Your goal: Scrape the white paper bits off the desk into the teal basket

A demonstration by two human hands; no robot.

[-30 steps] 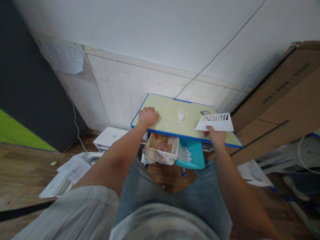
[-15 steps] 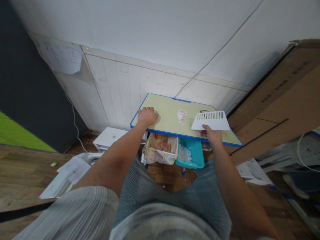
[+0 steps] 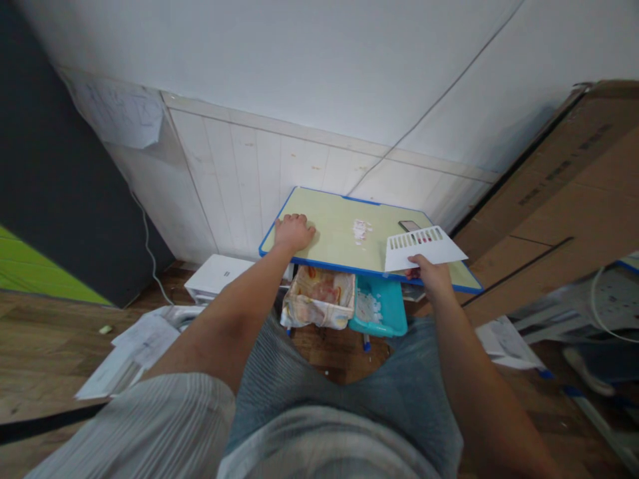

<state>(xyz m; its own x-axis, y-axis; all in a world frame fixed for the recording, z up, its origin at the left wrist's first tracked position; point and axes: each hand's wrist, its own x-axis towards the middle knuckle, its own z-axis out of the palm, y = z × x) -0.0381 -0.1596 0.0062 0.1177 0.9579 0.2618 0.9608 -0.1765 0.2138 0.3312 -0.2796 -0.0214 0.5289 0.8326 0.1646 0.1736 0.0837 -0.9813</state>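
Observation:
My left hand [image 3: 294,232] lies flat on the left part of a pale yellow tabletop [image 3: 332,233] with a blue edge, its fingers stretched out. In my right hand [image 3: 430,271] is a white card [image 3: 422,249] with a row of oblong slots along its far edge. The thumb rests on top of the card and the fingers curl underneath, mostly hidden. Between the hands lies a small cluster of white and pinkish bits [image 3: 360,230]. Just beyond the card a dark flat rectangular thing [image 3: 409,225] shows on the tabletop.
Below the table edge hang a cloth-lined basket [image 3: 319,316] and a teal tray [image 3: 394,326] holding white pieces. A tall cardboard box [image 3: 559,199] stands at the right. White boxes [image 3: 219,271] and papers [image 3: 134,349] lie on the left. The wall [image 3: 279,159] borders the far edge.
My right hand has moved slightly right and nearer me with the card, which has turned and uncovered more of the dark flat thing. My left hand has stayed in place.

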